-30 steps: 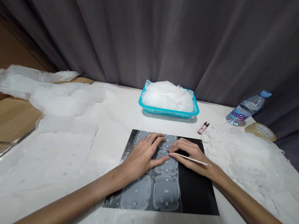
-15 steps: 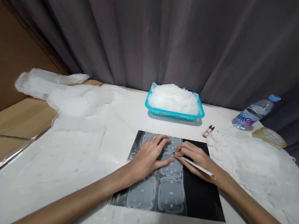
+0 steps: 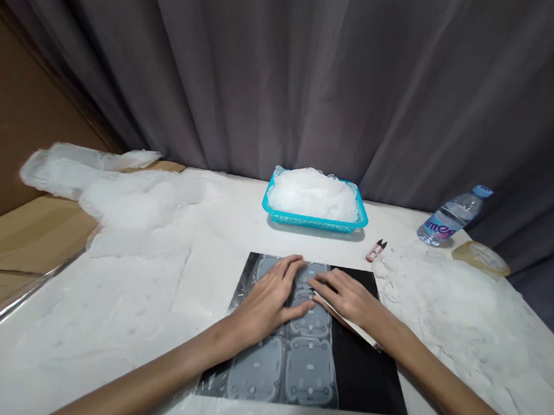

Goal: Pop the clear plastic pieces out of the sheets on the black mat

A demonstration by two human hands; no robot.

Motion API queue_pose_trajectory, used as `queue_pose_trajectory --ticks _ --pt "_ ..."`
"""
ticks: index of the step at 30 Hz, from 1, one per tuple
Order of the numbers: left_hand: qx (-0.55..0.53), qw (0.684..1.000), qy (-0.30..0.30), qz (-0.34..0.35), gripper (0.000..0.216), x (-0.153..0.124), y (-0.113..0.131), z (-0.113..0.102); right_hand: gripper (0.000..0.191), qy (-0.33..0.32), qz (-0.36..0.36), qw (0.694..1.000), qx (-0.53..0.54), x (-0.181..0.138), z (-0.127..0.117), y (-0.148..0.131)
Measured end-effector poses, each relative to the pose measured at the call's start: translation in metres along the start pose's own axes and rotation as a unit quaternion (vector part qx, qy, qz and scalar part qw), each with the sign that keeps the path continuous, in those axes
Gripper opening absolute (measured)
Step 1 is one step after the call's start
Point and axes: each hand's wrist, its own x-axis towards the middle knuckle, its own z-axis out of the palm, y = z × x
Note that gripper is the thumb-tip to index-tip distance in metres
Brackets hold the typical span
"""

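Note:
A translucent sheet of rounded rectangular lid shapes (image 3: 311, 371) lies over a black mat (image 3: 364, 377) on the white table. My left hand (image 3: 267, 299) rests on it with thumb and fingers spread, pressing the upper shapes. Close beside it, my right hand (image 3: 347, 296) is closed on a slim white pen-like tool (image 3: 365, 336). The tool's back end slants out under the wrist, and its tip points at the gap between two shapes in the right column. Fingers hide that tip, so I cannot tell whether it is a blade.
Behind the mat stands a turquoise basket (image 3: 314, 222) heaped with clear plastic pieces. Pink thread snips (image 3: 376, 250), a water bottle (image 3: 451, 218) and a tape roll (image 3: 481, 258) are to the right, near a white plastic pile (image 3: 464, 318). Stacked translucent sheets (image 3: 133, 209) and cardboard (image 3: 30, 226) lie left.
My right hand has shifted slightly left, closer to my left hand, and the tool slants more steeply. The whole view has tilted a little. My left hand stays spread on the sheet.

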Motion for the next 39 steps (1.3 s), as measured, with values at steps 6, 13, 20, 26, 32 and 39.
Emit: queue_pose_trajectory --ticks 6,13,20,26,32,39 --pt "0.002 0.998 -0.034 -0.048 0.09 0.001 -0.003 0.001 0.019 0.161 0.149 0.974 0.048 0.018 -0.02 0.042" --pt "-0.004 0.998 -0.043 -0.034 0.092 -0.001 -0.006 0.0 0.024 0.301 0.328 0.896 -0.003 0.029 -0.109 0.1" --pt "-0.123 0.991 -0.023 -0.046 0.087 -0.002 0.0 -0.011 0.029 0.002 0.282 0.894 0.349 0.038 -0.107 0.042" --pt "-0.301 0.951 -0.051 -0.036 0.054 -0.003 0.004 -0.021 0.032 -0.047 0.28 0.829 0.481 0.045 -0.073 0.022" --pt "-0.381 0.92 -0.052 -0.078 0.038 0.001 0.01 -0.02 0.035 -0.058 0.31 0.757 0.572 0.039 -0.064 0.023" --pt "-0.385 0.918 -0.055 -0.077 0.035 0.0 0.007 -0.017 0.035 -0.064 0.318 0.7 0.636 0.032 -0.06 0.029"
